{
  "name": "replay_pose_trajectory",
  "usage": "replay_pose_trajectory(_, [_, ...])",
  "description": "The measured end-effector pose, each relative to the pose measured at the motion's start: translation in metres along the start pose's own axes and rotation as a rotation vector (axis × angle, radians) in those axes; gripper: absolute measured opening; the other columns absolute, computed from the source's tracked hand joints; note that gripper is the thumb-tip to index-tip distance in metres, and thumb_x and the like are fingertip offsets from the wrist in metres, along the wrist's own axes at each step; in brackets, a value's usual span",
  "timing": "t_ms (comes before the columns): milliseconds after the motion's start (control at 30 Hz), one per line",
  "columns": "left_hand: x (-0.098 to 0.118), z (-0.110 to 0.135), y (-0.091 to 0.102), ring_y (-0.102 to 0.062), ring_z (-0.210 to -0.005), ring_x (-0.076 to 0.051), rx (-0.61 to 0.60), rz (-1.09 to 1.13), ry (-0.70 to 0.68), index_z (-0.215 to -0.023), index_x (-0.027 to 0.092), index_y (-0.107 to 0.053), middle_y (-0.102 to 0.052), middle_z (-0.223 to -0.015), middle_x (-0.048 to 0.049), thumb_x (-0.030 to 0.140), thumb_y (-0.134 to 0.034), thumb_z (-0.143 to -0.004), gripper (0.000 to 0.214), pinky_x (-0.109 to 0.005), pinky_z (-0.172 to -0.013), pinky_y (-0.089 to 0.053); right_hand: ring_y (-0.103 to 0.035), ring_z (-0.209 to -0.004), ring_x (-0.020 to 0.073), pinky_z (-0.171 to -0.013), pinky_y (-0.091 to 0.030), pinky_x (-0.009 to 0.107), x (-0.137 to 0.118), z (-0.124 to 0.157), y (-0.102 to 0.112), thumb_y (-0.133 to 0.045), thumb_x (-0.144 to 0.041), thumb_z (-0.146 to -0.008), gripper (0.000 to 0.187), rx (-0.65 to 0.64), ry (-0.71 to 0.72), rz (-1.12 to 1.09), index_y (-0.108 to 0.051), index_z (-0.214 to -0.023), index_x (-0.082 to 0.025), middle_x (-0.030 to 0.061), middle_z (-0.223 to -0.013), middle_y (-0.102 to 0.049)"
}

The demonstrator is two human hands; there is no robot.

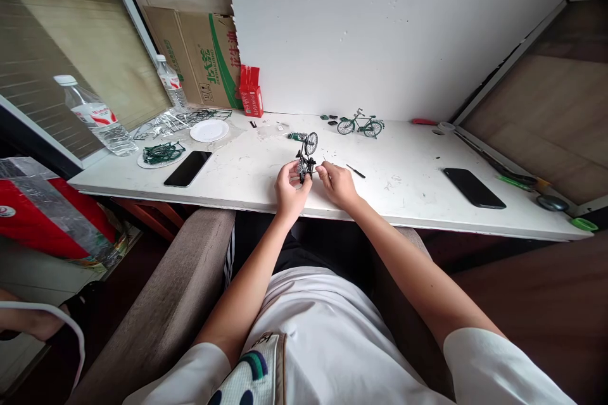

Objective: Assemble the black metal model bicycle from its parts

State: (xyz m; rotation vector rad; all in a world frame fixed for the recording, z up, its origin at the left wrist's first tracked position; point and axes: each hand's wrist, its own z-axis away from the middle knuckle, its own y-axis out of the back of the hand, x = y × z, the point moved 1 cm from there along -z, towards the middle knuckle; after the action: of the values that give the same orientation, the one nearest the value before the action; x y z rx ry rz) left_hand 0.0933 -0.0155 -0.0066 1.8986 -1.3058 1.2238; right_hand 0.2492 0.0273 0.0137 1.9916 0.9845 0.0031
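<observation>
My left hand [291, 188] is closed around the lower end of a small black model bicycle [307, 155], just above the table's front edge. One spoked wheel of it points away from me. Beside it, my right hand [338, 182] is pinched, thumb and forefinger together at the bicycle's right side. A thin light sliver shows at those fingertips, too small to name. A slim black tool [355, 171] lies on the table right of my right hand. Behind the held bicycle lies a small green piece [297, 137]. Farther back, a green model bicycle [361, 123] stands upright.
On the white table [403, 196] lie two phones, a left phone [188, 168] and a right phone [474, 188]. Green parts [162, 152] fill a plate at left, near a white lid [209, 130], water bottles [97, 115] and a red box [251, 91]. A red-handled tool [424, 121] lies back right.
</observation>
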Motion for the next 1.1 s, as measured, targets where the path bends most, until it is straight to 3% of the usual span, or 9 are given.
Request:
replay_pose_trajectory(133, [-0.001, 0.000, 0.000, -0.073, -0.100, -0.020, 0.016, -0.016, 0.002, -0.125, 0.020, -0.067, -0.075, -0.122, -0.0126, 0.020, -0.075, -0.086, 0.040, -0.032, -0.085, -0.063, -0.054, -0.063, 0.0221, -0.061, -0.033, 0.033, -0.004, 0.000, 0.001, -0.019, -0.057, -0.114, 0.051, -0.065, 0.015, -0.013, -0.053, -0.095, -0.024, 0.0049, -0.074, -0.063])
replay_pose_trajectory(267, [-0.004, -0.001, 0.000, -0.072, -0.102, -0.021, 0.041, -0.002, 0.008, -0.126, 0.020, -0.066, -0.074, -0.122, -0.0130, 0.021, -0.076, -0.086, 0.041, -0.034, -0.088, -0.063, -0.057, -0.065, 0.0211, -0.062, -0.037, 0.032, -0.004, -0.001, 0.001, -0.025, -0.055, -0.114, 0.045, -0.059, 0.056, -0.070, -0.054, -0.096, -0.024, 0.0040, -0.077, -0.064])
replay_pose_trajectory(433, [-0.006, -0.001, 0.001, -0.072, -0.103, -0.021, 0.055, 0.019, -0.002, -0.125, 0.020, -0.066, -0.074, -0.120, -0.0131, 0.020, -0.076, -0.085, 0.041, -0.036, -0.091, -0.063, -0.058, -0.058, 0.0176, -0.060, -0.040, 0.030, 0.000, -0.001, 0.000, -0.032, -0.058, -0.113, 0.050, -0.047, 0.044, -0.137, -0.056, -0.084, -0.025, 0.0012, -0.068, -0.064])
replay_pose_trajectory(667, [-0.004, 0.000, 0.000, -0.072, -0.106, -0.022, 0.032, 0.011, -0.016, -0.125, 0.019, -0.066, -0.074, -0.121, -0.0132, 0.021, -0.078, -0.085, 0.042, -0.036, -0.093, -0.063, -0.047, -0.049, 0.0166, -0.056, -0.034, 0.032, -0.001, -0.002, 0.000, -0.028, -0.061, -0.113, 0.062, -0.056, 0.020, -0.119, -0.047, -0.066, -0.025, -0.0002, -0.054, -0.051])
replay_pose_trajectory(833, [-0.007, 0.000, 0.000, -0.073, -0.106, -0.021, 0.016, 0.009, -0.033, -0.127, 0.020, -0.065, -0.074, -0.123, -0.0127, 0.021, -0.074, -0.087, 0.041, -0.036, -0.093, -0.063, -0.049, -0.053, 0.0173, -0.057, -0.035, 0.032, -0.003, -0.001, 0.002, -0.032, -0.060, -0.112, 0.053, -0.027, 0.000, -0.152, -0.052, -0.079, -0.025, -0.0002, -0.062, -0.056])
replay_pose_trajectory(967, [-0.010, -0.001, 0.000, -0.073, -0.105, -0.021, 0.022, 0.009, -0.045, -0.128, 0.020, -0.066, -0.074, -0.124, -0.0132, 0.022, -0.074, -0.088, 0.040, -0.035, -0.092, -0.063, -0.058, -0.062, 0.0162, -0.061, -0.042, 0.030, -0.001, -0.001, 0.000, -0.040, -0.060, -0.111, 0.044, 0.024, 0.039, -0.215, -0.060, -0.096, -0.023, 0.0029, -0.082, -0.070])
replay_pose_trajectory(1100, [-0.010, -0.001, 0.000, -0.073, -0.106, -0.021, 0.014, 0.007, -0.046, -0.129, 0.021, -0.066, -0.074, -0.124, -0.0130, 0.023, -0.073, -0.090, 0.040, -0.034, -0.090, -0.063, -0.062, -0.067, 0.0166, -0.063, -0.045, 0.030, 0.002, -0.001, -0.004, -0.044, -0.059, -0.111, 0.042, 0.082, 0.057, -0.219, -0.062, -0.100, -0.023, 0.0046, -0.089, -0.075])
